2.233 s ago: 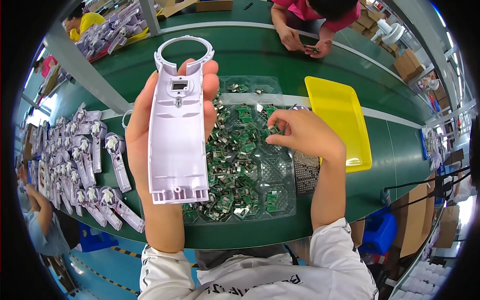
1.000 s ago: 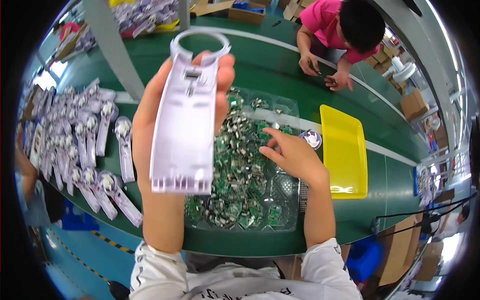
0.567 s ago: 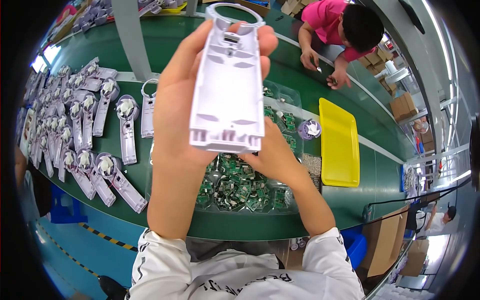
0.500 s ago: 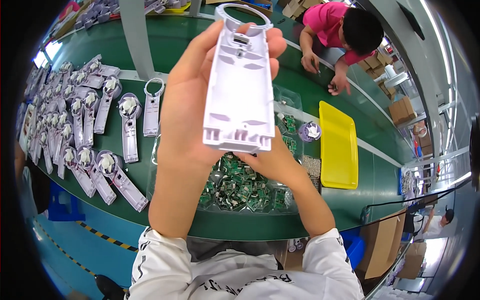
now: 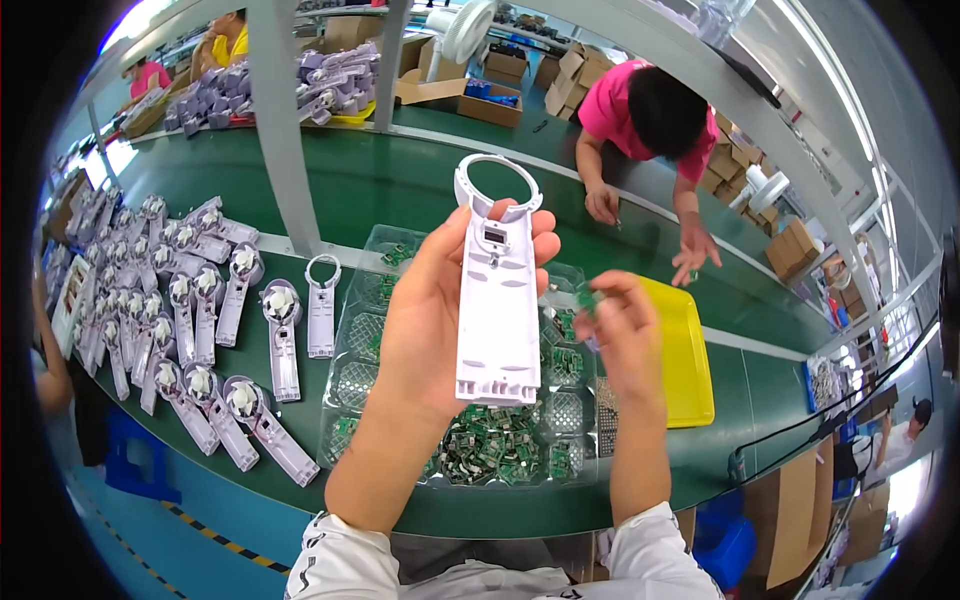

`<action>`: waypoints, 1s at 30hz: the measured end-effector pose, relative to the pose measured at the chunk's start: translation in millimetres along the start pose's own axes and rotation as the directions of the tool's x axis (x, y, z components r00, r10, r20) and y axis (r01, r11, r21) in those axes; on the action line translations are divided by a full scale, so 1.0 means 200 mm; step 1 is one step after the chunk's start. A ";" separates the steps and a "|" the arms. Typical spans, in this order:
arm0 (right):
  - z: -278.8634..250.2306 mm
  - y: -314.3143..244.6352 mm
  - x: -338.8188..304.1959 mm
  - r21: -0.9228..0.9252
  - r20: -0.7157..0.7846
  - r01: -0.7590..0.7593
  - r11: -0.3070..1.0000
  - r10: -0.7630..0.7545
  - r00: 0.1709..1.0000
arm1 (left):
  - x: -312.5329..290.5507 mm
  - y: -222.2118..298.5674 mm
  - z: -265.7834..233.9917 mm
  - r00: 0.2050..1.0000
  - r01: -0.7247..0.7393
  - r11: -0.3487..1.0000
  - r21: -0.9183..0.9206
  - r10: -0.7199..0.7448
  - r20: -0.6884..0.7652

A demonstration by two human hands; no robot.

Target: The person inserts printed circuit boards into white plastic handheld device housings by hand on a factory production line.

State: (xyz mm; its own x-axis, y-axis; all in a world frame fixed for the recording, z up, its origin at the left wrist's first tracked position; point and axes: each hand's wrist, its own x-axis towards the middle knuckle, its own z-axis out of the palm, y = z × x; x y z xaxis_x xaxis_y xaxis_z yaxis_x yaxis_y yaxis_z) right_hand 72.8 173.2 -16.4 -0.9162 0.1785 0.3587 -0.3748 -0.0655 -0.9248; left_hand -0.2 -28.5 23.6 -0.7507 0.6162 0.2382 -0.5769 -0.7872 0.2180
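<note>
My left hand [image 5: 425,325] is wrapped round a pale lilac plastic housing [image 5: 500,335], a long open shell with a ring at its top, its hollow side facing me. Beside it, slightly blurred, my right hand [image 5: 632,350] pinches a small green circuit board [image 5: 587,297] between the fingertips. Below both hands lies a clear plastic tray [image 5: 352,385] with compartments, and a heap of green circuit boards [image 5: 490,445] fills its middle. Another ringed housing [image 5: 321,315] rests on the bench to the left of the tray.
Many lilac housings with white fan-like parts [image 5: 282,303] lie in rows at the left. A yellow tray [image 5: 690,350] stands at the right. Across the green bench [image 5: 410,180] a co-worker in a pink shirt [image 5: 608,105] handles small parts. Grey posts [image 5: 278,140] rise from the bench.
The lilac housing, in my left hand, has dropped lower and farther from the camera. My right hand has come out from behind it to the right, with a circuit board showing in its fingers.
</note>
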 end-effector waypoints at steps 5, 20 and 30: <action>-0.03 -0.15 0.03 0.181 -0.124 0.185 0.966 -0.164 0.979 | 0.04 -0.14 -0.04 0.993 0.104 0.995 0.007 -0.104 -0.048; -0.02 -0.13 -0.03 0.245 -0.030 0.157 0.957 -0.154 0.988 | 0.01 -0.26 -0.05 0.979 0.170 0.976 0.139 -0.151 -0.134; 0.00 -0.11 -0.03 0.236 -0.038 0.083 0.968 -0.076 0.996 | 0.02 -0.23 -0.06 0.986 0.131 0.983 0.127 -0.116 -0.119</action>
State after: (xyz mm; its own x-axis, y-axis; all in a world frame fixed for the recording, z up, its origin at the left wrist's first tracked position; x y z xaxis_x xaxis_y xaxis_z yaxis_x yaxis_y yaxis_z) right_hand 85.4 173.9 1.5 -0.8792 0.2197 0.4228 -0.4720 -0.2802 -0.8359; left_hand 19.1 9.4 2.6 -0.7115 0.6960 0.0967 -0.6250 -0.6897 0.3657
